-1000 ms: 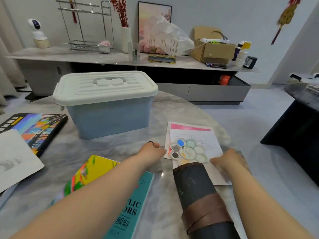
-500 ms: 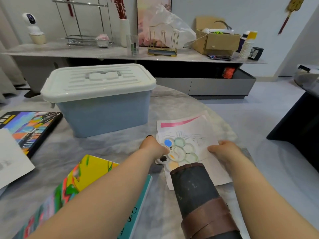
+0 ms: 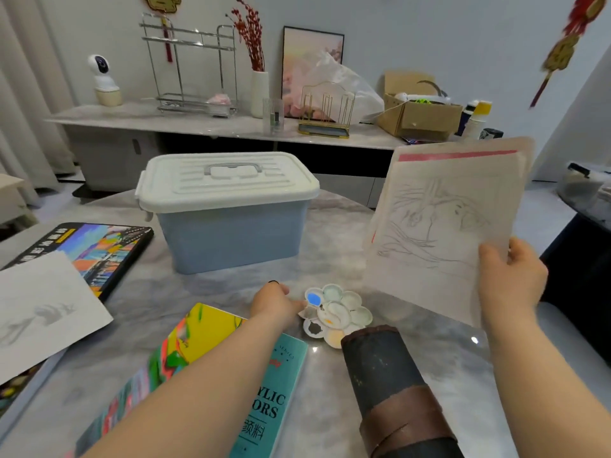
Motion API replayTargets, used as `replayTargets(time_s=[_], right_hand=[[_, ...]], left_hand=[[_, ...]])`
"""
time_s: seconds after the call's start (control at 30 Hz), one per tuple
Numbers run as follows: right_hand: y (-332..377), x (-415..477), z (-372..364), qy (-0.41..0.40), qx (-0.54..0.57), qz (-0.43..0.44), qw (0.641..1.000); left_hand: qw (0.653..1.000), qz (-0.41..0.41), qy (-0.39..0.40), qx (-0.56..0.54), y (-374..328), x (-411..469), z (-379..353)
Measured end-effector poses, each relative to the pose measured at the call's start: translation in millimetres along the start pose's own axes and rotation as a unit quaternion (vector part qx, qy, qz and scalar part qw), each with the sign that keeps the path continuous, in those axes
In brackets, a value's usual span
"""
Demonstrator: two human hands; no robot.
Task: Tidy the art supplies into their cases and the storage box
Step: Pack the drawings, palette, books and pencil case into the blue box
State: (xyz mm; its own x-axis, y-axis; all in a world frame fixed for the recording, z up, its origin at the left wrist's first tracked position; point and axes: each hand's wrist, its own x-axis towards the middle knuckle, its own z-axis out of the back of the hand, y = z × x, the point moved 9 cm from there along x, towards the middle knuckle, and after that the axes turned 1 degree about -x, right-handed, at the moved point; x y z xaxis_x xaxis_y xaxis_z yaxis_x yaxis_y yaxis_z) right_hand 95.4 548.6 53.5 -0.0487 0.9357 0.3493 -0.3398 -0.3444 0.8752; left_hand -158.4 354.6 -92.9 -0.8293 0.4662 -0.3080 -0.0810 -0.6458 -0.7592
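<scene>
The teal paint box (image 3: 271,401) shows white capitals "YLIC" over "ORS", their first letters hidden, and below them the Chinese characters "颜料". Small print near its top is too blurred to read, as is the yellow lettering along the black case (image 3: 99,246).

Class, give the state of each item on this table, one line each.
Blue plastic storage box, white lid: shut.
White flower-shaped paint palette: on table, left hand at its edge.
Pencil-sketched paper sheets: held up, gripped by right hand.
Dark rolled brush case: rolled, strapped shut.
</scene>
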Motion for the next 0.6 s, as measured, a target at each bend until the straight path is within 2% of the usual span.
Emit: replayTargets(time_s=[0.1,0.2,0.3,0.43,0.6], right_hand=[[20,-14,14,0.003,0.069,-0.012,0.998],[36,-39,12,0.04,0.144,-0.031,0.988],[47,-85,-16,0.138,0.216,-0.083,0.963],[54,-164,-66,0.273,0.184,-0.133,0.935],[56,-231,-89,0.33,0.164,-0.188,0.91]], left_hand=[[0.999,-0.018,-0.012,-0.049,1,-15,19],[0.996,-0.053,-0.04,-0.067,8,-37,55],[0.991,-0.071,-0.079,-0.086,33,-60,109],[0.98,-0.053,-0.168,-0.095,96,-91,198],[0.943,0.018,-0.32,-0.088,193,-127,294]])
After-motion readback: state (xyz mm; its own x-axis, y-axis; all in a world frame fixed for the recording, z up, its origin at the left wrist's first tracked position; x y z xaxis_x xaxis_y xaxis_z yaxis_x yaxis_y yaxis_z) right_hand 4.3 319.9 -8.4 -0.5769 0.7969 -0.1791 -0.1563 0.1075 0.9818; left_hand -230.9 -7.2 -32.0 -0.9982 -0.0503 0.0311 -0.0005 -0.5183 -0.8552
